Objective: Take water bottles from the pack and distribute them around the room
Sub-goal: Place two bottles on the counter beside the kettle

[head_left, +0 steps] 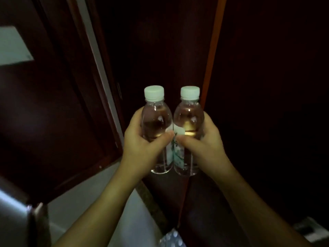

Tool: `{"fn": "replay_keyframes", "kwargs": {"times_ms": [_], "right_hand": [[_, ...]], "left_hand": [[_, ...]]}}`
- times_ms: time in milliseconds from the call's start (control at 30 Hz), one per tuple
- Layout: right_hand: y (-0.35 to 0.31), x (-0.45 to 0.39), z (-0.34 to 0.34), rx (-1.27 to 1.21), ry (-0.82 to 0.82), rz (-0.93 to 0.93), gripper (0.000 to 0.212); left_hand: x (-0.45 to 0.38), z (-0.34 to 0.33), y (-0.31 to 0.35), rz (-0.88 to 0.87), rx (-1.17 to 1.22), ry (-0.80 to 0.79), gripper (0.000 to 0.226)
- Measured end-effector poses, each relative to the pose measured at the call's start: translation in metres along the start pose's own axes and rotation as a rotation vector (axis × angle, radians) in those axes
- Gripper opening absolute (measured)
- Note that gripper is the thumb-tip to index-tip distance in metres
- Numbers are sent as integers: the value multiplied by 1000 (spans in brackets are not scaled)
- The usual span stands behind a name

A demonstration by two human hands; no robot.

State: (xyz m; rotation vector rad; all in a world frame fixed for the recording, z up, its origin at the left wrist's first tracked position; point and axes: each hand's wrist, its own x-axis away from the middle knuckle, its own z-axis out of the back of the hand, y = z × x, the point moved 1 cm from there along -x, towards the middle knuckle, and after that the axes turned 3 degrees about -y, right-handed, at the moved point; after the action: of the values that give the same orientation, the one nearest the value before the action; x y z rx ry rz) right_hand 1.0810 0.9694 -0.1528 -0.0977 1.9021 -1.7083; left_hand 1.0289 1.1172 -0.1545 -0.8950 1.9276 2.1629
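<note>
At frame centre, the left hand [142,139] grips one bottle [156,129] and the right hand [201,141] another bottle [188,129], upright, touching, likely for carrying.

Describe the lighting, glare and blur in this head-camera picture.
Head view: dim overall, the dark wooden door and background nearly black; the two water bottles and both hands are the best lit; small highlights glint on the bottles; the pale patch at upper left is smeared; straight edges lean outward, a wide-angle effect.
</note>
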Motion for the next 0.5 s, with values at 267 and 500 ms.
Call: {"fn": "replay_keyframes", "kwargs": {"times_ms": [267,500], "right_hand": [[-79,20,-7,57,209,80,39],[-119,110,30,189,559,54,41]], "left_hand": [[-25,-10,69,-59,241,-234,39],[6,-85,90,-1,444,-582,26]]}}
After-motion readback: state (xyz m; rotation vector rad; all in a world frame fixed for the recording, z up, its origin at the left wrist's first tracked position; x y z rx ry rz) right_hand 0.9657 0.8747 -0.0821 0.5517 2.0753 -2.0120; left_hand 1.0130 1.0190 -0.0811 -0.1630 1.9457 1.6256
